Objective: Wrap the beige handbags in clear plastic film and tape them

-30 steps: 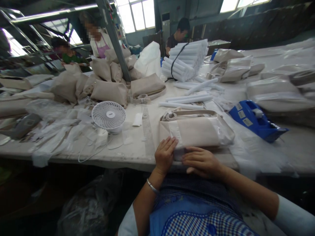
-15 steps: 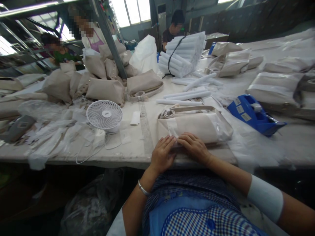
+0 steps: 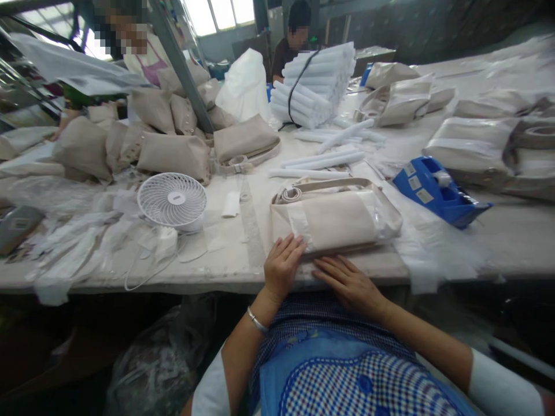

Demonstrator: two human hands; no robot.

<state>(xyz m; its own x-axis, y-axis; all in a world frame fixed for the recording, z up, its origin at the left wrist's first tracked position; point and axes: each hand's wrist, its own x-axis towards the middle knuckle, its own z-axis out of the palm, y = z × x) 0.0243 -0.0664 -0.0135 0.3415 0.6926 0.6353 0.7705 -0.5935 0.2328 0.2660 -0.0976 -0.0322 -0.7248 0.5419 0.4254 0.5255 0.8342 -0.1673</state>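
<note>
A beige handbag [image 3: 336,219] lies flat on the table in front of me, with clear plastic film around its right end and a pale strip across its left part. Its strap runs along the back and ends in a small coil [image 3: 290,195]. My left hand [image 3: 282,263] rests on the bag's front left corner, fingers laid out flat. Just below the bag's front edge is my right hand [image 3: 349,283], its fingers stretched out; whether the fingertips touch the bag's underside I cannot tell.
To the right stands a blue tape dispenser [image 3: 437,190] beside loose plastic film [image 3: 437,248]. A white fan [image 3: 173,199] sits at left, near plastic scraps [image 3: 73,242]. Behind are stuffed beige bags [image 3: 173,156], white rolls [image 3: 312,86] and a co-worker [image 3: 292,43].
My right hand has come off the bag's front face and moved down to its front edge. My left hand stays at the left corner. The view has shifted slightly; a co-worker's pale sheet appears at left.
</note>
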